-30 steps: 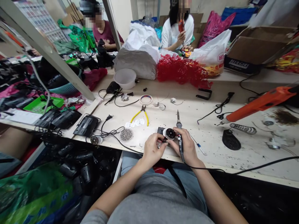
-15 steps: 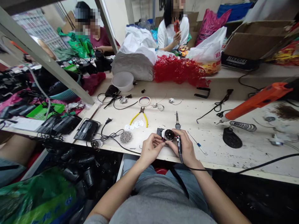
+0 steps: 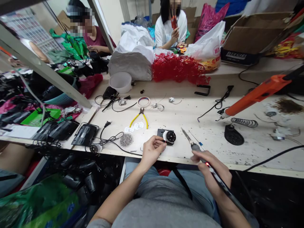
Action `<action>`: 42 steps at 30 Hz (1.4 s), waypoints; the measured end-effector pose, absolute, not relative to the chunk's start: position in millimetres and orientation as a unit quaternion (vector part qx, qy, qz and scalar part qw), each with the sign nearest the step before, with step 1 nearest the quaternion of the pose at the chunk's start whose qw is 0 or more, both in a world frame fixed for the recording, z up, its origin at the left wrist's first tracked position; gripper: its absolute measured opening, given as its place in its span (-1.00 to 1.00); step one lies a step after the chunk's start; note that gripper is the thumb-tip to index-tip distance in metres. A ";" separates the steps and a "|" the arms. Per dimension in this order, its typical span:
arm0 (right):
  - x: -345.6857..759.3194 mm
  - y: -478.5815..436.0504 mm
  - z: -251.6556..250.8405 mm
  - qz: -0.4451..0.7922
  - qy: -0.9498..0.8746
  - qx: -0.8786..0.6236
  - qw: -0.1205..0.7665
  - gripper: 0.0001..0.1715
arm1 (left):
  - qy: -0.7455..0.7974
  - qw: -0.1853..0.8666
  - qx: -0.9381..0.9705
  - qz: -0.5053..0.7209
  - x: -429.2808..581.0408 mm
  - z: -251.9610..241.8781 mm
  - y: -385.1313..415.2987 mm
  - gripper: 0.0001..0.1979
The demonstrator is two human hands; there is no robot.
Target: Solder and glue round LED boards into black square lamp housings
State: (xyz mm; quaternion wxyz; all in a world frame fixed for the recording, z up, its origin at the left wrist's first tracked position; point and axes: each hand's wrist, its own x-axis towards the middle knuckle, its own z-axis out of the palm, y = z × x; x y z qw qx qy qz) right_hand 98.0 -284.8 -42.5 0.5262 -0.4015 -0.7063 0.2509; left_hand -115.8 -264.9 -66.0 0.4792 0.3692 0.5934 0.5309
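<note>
My left hand (image 3: 153, 150) is closed in a pinch at the near left side of a small motor-like part with a round black, holed face (image 3: 171, 136). A bit of thin red wire (image 3: 165, 142) shows at its fingertips. That part rests on a dark, square-edged piece (image 3: 161, 131) on the bench. Off to the right, my right hand (image 3: 215, 172) grips a soldering iron (image 3: 196, 147) like a pen, its tip pointing up and left, apart from the part. A small red light glows on the iron's handle. Beyond the tip lies a thin rod with a blue band (image 3: 196, 138).
Yellow-handled cutters (image 3: 140, 118), a tub of small metal bits (image 3: 125, 139) and a tape roll (image 3: 143, 102) lie left. An orange electric screwdriver (image 3: 257, 95) slants over a coiled iron stand (image 3: 244, 122) at right. Two people sit across the bench. The soldering iron's cord (image 3: 273, 157) crosses the right edge.
My right hand has drawn back right and toward me, away from the part, and now holds the soldering iron in a pen grip. The left hand has stayed at the part.
</note>
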 end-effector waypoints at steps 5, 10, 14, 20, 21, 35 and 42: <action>107.1 -316.1 -43.2 0.353 -0.671 -0.428 0.492 -0.71 | 0.589 0.482 0.354 0.544 -114.8 -65.1 -261.4 -0.70; 95.2 -313.2 -52.7 0.386 -0.625 -0.467 0.493 -0.71 | 0.570 0.511 0.317 0.559 -114.7 -57.6 -257.1 -0.66; 82.9 -303.6 -49.2 0.399 -0.608 -0.469 0.501 -0.70 | 0.562 0.529 0.304 0.558 -115.1 -52.9 -256.5 -0.63; 71.0 -294.5 -41.1 0.389 -0.602 -0.460 0.524 -0.76 | 0.558 0.545 0.294 0.552 -115.0 -49.4 -256.9 -0.59; 70.2 -294.0 -41.1 0.388 -0.602 -0.457 0.527 -0.76 | 0.558 0.546 0.294 0.551 -115.0 -49.2 -256.7 -0.58; 66.8 -288.8 -46.5 0.392 -0.613 -0.461 0.508 -0.75 | 0.564 0.546 0.297 0.544 -115.2 -51.2 -255.8 -0.62; 67.3 -289.5 -46.6 0.392 -0.614 -0.461 0.507 -0.75 | 0.563 0.549 0.297 0.541 -115.5 -49.2 -256.5 -0.64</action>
